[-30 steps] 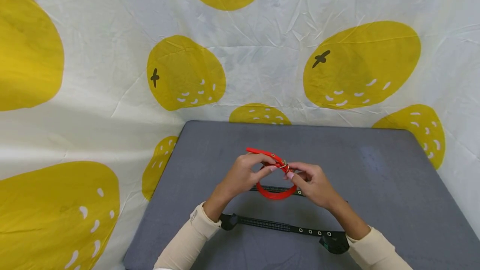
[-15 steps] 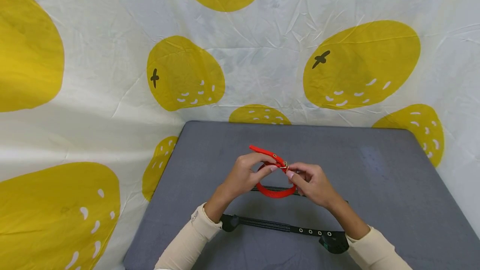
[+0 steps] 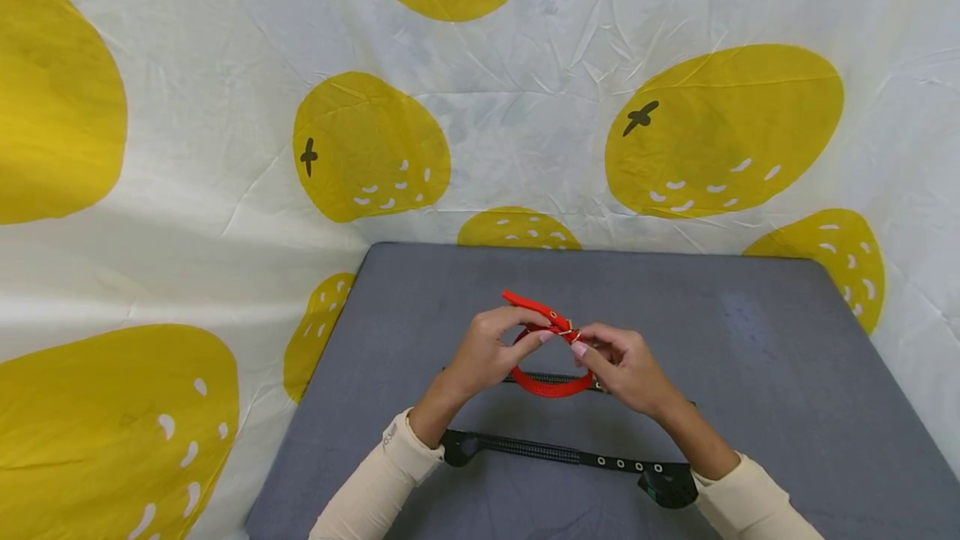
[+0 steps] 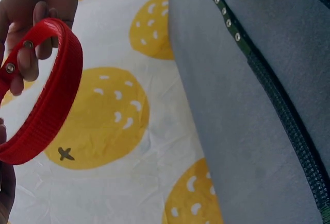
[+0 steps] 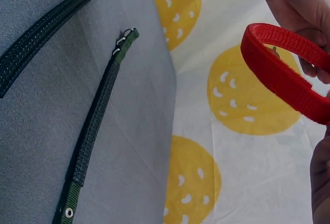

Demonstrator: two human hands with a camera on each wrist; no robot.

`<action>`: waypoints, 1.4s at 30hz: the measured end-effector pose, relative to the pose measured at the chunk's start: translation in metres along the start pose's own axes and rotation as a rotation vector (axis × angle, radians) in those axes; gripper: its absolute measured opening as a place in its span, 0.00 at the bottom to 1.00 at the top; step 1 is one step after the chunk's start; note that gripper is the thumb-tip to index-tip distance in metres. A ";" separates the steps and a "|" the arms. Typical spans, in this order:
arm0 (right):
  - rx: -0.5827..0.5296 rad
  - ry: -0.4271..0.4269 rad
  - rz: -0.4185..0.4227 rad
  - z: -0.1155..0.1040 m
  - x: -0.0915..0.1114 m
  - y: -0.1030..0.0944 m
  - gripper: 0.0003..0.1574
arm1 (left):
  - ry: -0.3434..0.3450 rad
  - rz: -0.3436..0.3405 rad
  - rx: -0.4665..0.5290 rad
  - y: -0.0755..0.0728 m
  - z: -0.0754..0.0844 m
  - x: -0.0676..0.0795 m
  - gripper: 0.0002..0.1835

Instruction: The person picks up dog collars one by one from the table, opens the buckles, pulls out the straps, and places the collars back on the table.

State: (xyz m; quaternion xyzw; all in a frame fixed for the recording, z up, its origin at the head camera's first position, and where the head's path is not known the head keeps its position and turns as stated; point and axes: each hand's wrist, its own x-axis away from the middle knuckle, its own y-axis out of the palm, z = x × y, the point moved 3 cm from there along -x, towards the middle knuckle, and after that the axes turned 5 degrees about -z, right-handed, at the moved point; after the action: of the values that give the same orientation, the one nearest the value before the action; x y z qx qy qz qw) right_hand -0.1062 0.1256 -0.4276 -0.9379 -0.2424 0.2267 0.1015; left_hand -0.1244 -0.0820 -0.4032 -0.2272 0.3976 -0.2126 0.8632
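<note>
A red pet collar [image 3: 551, 389] with metal eyelets is looped between both hands above the table. Its gold-coloured buckle [image 3: 567, 332] sits at the top of the loop, and the strap's free end [image 3: 517, 299] sticks out up and left. My left hand [image 3: 491, 348] pinches the strap just left of the buckle between thumb and fingers. On the buckle's right side, my right hand [image 3: 626, 367] pinches the collar. The left wrist view shows the loop of the red collar [image 4: 64, 98] from the side, with right-hand fingers [image 4: 28, 64] at its eyelets.
Two dark textured collars lie on the grey table [image 3: 787, 373]: a nearer collar [image 3: 528, 447] with eyelets and a farther collar [image 3: 547, 377] behind the red loop. A black device [image 3: 667, 486] sits at the right wrist. White cloth [image 3: 525, 148] with yellow fruit prints hangs behind.
The red strap's free end has shifted slightly right and slants more steeply. Both hands stay almost in place, still pinching the collar around the buckle.
</note>
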 end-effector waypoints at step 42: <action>0.045 -0.083 0.106 -0.005 -0.002 -0.004 0.14 | -0.008 0.140 -0.038 0.003 0.004 0.003 0.10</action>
State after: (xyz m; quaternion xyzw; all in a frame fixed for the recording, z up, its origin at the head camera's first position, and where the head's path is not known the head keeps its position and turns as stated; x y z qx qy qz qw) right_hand -0.1070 0.1273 -0.4208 -0.9366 -0.1913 0.2761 0.1003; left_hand -0.1193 -0.0802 -0.4046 -0.2160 0.4132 -0.1434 0.8729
